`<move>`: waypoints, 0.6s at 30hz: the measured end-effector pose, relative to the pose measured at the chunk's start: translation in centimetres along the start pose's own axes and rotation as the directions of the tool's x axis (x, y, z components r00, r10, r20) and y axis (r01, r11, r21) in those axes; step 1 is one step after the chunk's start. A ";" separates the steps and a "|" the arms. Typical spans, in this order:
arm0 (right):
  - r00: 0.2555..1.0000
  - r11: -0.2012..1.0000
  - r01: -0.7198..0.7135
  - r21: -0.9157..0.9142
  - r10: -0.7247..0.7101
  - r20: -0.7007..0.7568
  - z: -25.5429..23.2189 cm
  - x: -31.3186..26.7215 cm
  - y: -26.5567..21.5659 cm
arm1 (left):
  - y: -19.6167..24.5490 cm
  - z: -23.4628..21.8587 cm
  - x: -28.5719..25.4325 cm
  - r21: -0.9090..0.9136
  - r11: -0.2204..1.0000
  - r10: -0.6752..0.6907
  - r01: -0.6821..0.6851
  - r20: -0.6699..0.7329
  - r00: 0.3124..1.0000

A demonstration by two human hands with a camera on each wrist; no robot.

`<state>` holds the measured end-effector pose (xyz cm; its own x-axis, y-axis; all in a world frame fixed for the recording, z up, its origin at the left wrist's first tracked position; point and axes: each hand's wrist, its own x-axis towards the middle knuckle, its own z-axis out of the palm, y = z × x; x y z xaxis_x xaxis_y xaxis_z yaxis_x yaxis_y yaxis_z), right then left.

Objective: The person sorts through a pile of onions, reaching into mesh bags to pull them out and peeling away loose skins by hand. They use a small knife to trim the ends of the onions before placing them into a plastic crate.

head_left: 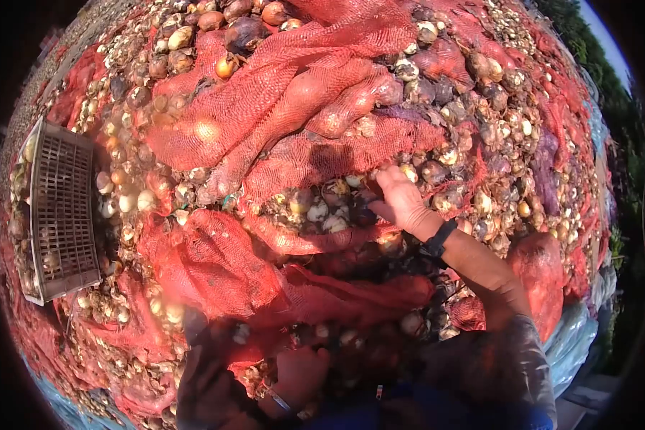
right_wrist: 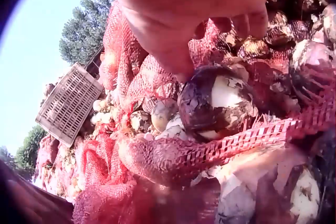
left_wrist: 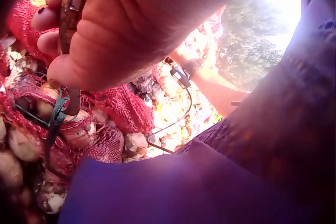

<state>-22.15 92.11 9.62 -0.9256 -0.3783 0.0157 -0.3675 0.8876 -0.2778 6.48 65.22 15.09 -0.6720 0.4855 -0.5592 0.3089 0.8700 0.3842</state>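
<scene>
My right hand [head_left: 403, 199] reaches over onions in a torn red mesh bag [head_left: 344, 154], its thumb spread away from the fingers. In the right wrist view, the thumb of that right hand [right_wrist: 184, 8] comes down right at a dark, peeling onion [right_wrist: 218, 100], and the fingertips lie over mesh and onions behind it. Low in the head view, my left hand [head_left: 301, 373] is in shadow. The left wrist view shows the left hand [left_wrist: 121, 29] gripping the dark handle [left_wrist: 71, 11] of a tool with a thin curved metal end [left_wrist: 50, 150], beside a green tie [left_wrist: 59, 106] on red mesh.
A slatted plastic crate [head_left: 64, 208] tilts on the onion heap at the left. Other red mesh bags [head_left: 215, 265] and loose onions [head_left: 125, 201] spread all round. Blue plastic sheeting [head_left: 570, 340] lies at the lower right edge. A cable [left_wrist: 181, 116] hangs near the right wrist.
</scene>
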 end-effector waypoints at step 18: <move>0.973 0.925 -0.145 0.352 0.068 0.221 4.1 0.6 -4.2 | -0.3 1.4 -0.8 -0.121 0.987 -0.116 0.108 -0.062 0.991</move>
<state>-20.81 87.03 6.91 -0.9054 -0.3655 -0.2163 -0.1735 0.7832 -0.5970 7.89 64.63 14.39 -0.7437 0.3751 -0.5533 0.1509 0.9006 0.4076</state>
